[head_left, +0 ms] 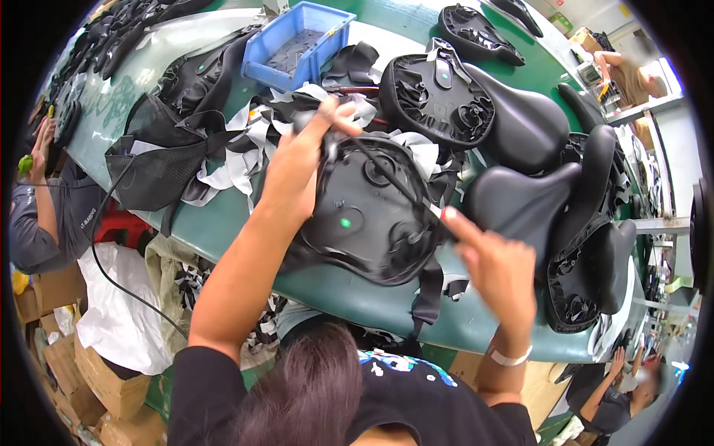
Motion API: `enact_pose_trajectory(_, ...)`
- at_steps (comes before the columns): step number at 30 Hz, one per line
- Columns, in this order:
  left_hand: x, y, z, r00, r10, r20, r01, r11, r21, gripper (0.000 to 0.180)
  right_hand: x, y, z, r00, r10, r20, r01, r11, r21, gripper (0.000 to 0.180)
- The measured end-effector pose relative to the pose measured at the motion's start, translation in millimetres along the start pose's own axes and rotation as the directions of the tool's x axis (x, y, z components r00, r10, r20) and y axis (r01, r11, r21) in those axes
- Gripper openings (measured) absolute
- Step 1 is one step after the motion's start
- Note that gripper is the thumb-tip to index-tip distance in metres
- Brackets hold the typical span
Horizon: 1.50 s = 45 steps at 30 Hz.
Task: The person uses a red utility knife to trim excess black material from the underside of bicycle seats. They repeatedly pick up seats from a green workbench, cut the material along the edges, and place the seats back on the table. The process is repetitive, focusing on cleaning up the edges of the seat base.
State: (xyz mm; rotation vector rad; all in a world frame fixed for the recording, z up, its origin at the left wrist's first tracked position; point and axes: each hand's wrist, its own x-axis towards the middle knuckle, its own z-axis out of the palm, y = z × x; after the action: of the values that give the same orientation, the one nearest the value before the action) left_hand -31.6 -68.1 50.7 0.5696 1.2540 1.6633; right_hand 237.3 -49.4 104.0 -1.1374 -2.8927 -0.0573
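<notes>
Nearest lies dark hair (320,379). Beyond it, the upturned black saddle (368,212) rests on the green surface (483,327), between both hands. I judge its shell light, stiff and rather slippery, so the rim is the better hold. The left hand (297,163) reaches over its far left edge, fingers bent; blur hides whether they grip. The right hand (494,271) closes its fingers around a slim tool (436,210), index stretched forward.
</notes>
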Motion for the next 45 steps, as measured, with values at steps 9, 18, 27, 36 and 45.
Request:
enact_pose_trajectory(9,-68,49,-54,0.677,0.547,0.492,-0.654,0.754,0.061,0.058,37,40,-22,0.924,-0.308,0.227,0.320,0.947,-0.018,0.048)
enact_pose_trajectory(18,2,34,-23,0.518,-0.144,0.843,-0.853,-0.018,0.522,0.032,-28,11,-30,0.982,-0.027,0.189,0.012,0.997,0.078,0.052)
enact_pose_trajectory(27,0,24,83,0.954,0.190,0.232,-0.193,0.981,-0.011,0.019,-80,6,-4,0.984,0.127,0.128,-0.151,0.969,0.194,0.056)
enact_pose_trajectory(36,-5,18,22,0.638,0.706,0.308,-0.589,0.191,0.785,0.046,-111,-40,22,0.692,0.644,0.324,-0.467,0.057,0.882,0.057)
enact_pose_trajectory(45,30,35,-33,0.919,-0.080,0.385,-0.184,0.777,0.602,0.035,177,116,-35,0.799,0.575,-0.178,0.064,0.213,0.975,0.021)
